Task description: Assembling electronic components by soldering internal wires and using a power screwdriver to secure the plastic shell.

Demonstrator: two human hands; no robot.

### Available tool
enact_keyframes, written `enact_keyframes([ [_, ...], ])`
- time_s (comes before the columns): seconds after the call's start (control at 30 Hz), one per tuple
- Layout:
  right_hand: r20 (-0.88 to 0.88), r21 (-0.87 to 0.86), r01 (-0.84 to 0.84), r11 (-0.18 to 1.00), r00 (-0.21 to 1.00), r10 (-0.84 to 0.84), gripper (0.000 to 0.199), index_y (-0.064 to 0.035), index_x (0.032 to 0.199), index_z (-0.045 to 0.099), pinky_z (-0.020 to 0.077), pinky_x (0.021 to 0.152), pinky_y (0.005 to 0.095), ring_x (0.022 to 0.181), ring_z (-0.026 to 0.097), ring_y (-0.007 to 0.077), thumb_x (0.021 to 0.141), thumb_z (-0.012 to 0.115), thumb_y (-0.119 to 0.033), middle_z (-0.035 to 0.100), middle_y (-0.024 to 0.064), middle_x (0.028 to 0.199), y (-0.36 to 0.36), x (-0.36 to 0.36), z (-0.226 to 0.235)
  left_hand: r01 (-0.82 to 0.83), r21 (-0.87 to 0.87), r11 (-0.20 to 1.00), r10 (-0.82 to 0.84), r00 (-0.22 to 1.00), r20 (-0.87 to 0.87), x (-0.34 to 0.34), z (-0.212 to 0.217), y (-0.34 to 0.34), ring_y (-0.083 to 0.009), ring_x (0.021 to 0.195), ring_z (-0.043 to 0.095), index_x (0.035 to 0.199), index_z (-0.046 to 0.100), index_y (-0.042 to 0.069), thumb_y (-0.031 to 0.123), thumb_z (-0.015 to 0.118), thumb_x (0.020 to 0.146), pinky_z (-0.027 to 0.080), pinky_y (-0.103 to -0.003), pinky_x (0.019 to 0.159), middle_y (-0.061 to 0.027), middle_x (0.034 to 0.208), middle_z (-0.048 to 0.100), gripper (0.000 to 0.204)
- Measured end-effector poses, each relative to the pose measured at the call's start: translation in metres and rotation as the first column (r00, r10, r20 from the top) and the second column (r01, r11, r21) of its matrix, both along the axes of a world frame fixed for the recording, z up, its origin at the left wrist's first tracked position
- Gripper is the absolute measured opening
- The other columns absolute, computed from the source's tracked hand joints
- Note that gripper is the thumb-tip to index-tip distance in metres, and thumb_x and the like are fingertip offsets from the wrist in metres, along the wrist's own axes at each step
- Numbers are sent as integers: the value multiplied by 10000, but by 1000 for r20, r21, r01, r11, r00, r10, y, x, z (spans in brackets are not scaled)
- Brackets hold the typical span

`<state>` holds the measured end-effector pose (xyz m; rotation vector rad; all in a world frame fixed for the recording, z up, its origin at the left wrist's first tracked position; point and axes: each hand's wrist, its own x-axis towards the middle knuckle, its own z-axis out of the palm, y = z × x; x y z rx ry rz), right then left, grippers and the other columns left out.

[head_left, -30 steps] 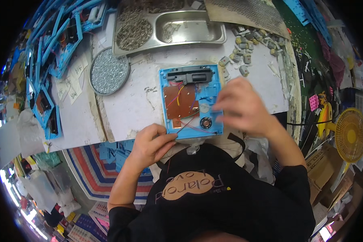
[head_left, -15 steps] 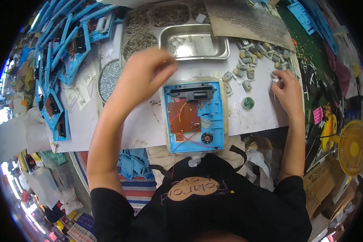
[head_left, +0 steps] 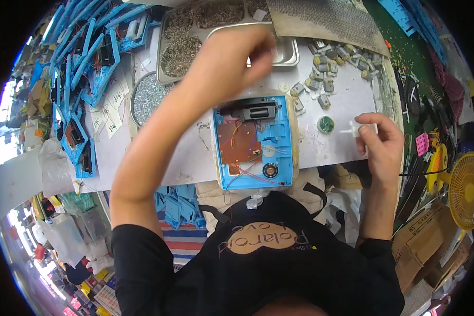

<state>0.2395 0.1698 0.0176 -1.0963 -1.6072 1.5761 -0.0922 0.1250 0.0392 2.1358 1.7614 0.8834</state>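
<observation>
My left hand (head_left: 231, 62) hovers over the front of the metal trays, smeared by motion; its fingers curl downward and what they may hold is hidden. On the right, my right hand (head_left: 383, 139) pinches a small white plastic part (head_left: 354, 129) with a thin shaft between thumb and fingers. Between my arms lies an open blue plastic casing (head_left: 283, 141). Inside it are a brown circuit board (head_left: 229, 142), a black rectangular unit (head_left: 247, 110), a small round speaker (head_left: 270, 169) and loose coloured wires. Beside the casing sits a small round tub of something green (head_left: 325, 124).
Small motors (head_left: 328, 68) lie scattered at the back right, near a metal sheet (head_left: 326, 23). A steel tray (head_left: 166, 73) with small metal parts and a round dish of screws (head_left: 145, 100) stand left. Blue casings (head_left: 92, 68) pile up far left; a yellow fan (head_left: 463, 189) stands right.
My left hand has moved right and away from me, over the steel tray. My right hand has come nearer to me, and the white plastic part now shows plainly in its fingers.
</observation>
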Motion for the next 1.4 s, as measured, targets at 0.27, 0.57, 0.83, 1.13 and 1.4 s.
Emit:
enact_keyframes([
  [0.27, -62, 514, -341, 787, 900, 431, 284, -24, 990, 766, 419, 559, 273, 641, 578, 154, 734, 887, -49, 676, 72, 789, -45, -56, 12, 274, -491, 827, 463, 165, 871, 84, -9, -150, -115, 780, 632, 1198, 671, -54, 76, 593, 1037, 539, -262, 690, -70, 953, 678, 221],
  [0.57, 203, 537, -637, 553, 734, 648, 359, -31, 1078, 760, 483, 546, 293, 613, 628, 198, 738, 871, -59, 683, 94, 814, -55, -56, 15, 366, -521, 771, 492, 178, 853, 92, -25, -166, -77, 746, 598, 1187, 675, -45, 125, 601, 1048, 516, -235, 665, -34, 910, 672, 232],
  [0.83, -282, 61, -788, 612, 575, 768, 443, 50, 1160, 738, 549, 715, 307, 817, 739, 239, 731, 841, 10, 753, 168, 985, -34, 6, -15, 328, -254, 910, -142, 822, 551, 74, -16, -131, -198, 697, 646, 1202, 691, 5, 119, 672, 970, 526, -307, 647, -115, 899, 698, 260],
  [1.13, -516, -137, -651, 746, 690, 508, 452, 143, 1141, 701, 556, 795, 312, 883, 734, 241, 726, 846, 35, 745, 215, 987, -40, 19, -30, 52, -299, 953, -135, 955, -265, 100, -35, -111, -279, 759, 678, 960, 654, 55, 148, 702, 868, 556, -398, 635, -71, 802, 614, 139],
  [1.4, -305, -326, -366, 872, 913, 270, 411, 90, 1149, 705, 547, 784, 301, 886, 709, 207, 760, 825, 35, 740, 169, 994, -46, 7, -15, -14, -167, 986, 11, 1000, -21, 97, -40, -112, -268, 692, 668, 913, 683, 42, 78, 750, 834, 532, -401, 613, -110, 820, 668, 110],
])
